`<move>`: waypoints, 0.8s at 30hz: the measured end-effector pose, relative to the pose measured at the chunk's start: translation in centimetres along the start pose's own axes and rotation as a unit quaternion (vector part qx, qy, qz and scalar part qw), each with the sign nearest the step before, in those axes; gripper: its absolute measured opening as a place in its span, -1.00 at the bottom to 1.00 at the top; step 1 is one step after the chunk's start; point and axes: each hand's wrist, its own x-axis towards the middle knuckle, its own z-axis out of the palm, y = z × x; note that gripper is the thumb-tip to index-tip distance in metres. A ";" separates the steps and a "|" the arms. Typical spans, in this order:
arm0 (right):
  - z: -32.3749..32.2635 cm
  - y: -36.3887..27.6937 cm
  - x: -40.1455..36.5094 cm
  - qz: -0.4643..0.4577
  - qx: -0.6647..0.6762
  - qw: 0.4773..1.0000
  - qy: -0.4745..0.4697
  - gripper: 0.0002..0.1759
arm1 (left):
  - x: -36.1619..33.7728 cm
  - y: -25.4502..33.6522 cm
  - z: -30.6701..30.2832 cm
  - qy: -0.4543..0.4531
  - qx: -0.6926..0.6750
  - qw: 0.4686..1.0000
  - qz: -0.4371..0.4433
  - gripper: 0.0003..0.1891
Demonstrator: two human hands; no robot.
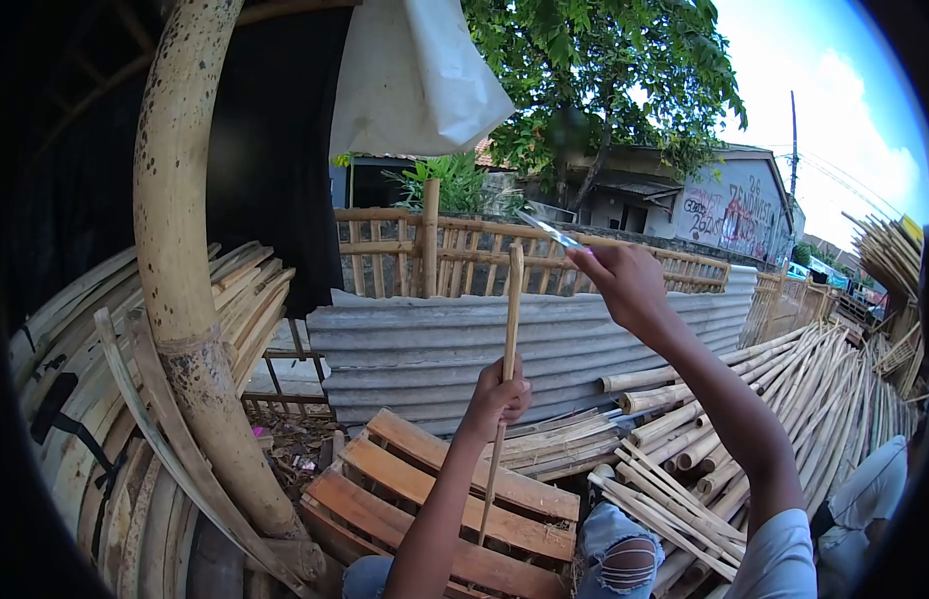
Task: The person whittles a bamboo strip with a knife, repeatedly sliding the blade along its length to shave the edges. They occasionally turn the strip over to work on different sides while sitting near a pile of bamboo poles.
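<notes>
Bare forearms rise from the bottom of the frame. At centre, the left hand [499,401] is closed around an upright, slightly tilted bamboo stick [514,299]. Upper right of it, the right hand [624,285] grips a thin, shiny blade [550,232], its tip near the stick's top. Slatted wooden boards [425,479] lie below; bamboo poles [774,399] spread at right.

At ten o'clock, a thick, dark-speckled bamboo post [173,180] leans. A pale sheet [400,90] hangs near twelve, a leafy tree [624,75] stands at one, and a graffiti-marked building [729,205] at two. Centrally, grey corrugated panels [405,349] run below a bamboo fence [430,245].
</notes>
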 end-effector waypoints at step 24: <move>17.5 0.7 -17.6 0.408 0.734 0.495 -0.223 -0.41 | -0.6 -0.2 1.3 0.393 0.379 0.819 0.178 -0.90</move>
